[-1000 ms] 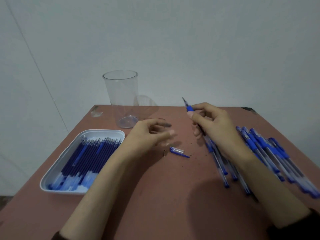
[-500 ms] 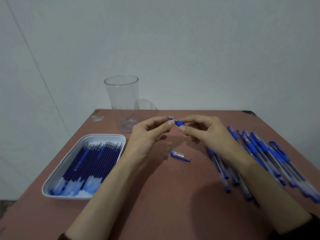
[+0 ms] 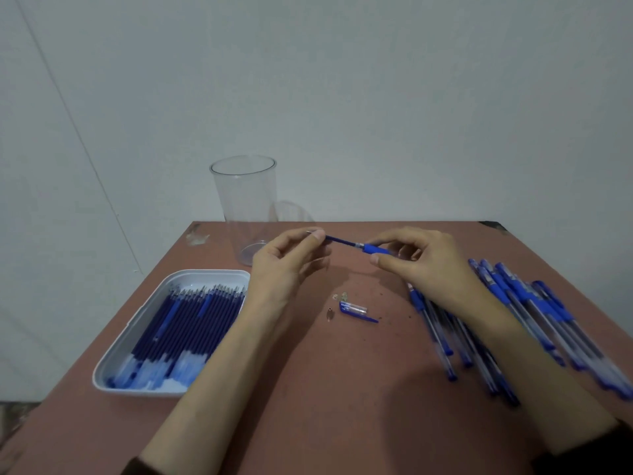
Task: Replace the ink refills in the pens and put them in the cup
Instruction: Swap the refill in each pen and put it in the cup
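Note:
My right hand (image 3: 421, 262) grips a blue pen barrel (image 3: 375, 249) by its rubber grip. My left hand (image 3: 284, 265) pinches the tip end of a dark blue ink refill (image 3: 339, 241) that sticks partway out of the barrel's front. Both hands are above the middle of the reddish table (image 3: 325, 389). A clear plastic cup (image 3: 245, 204) stands upright near the table's far edge with nothing inside. A white tray (image 3: 137, 341) at the left holds several blue refills. Several blue pens (image 3: 513, 320) lie in a heap at the right, partly under my right forearm.
A blue pen cap (image 3: 356, 310) lies on the table below my hands, with a small metal tip piece (image 3: 329, 310) and another tiny part (image 3: 340, 296) beside it. A pale wall rises behind the table's far edge.
My left hand has taken hold of the refill's tip and drawn it leftwards out of the barrel. The hands have moved apart. The cap and small parts have not moved.

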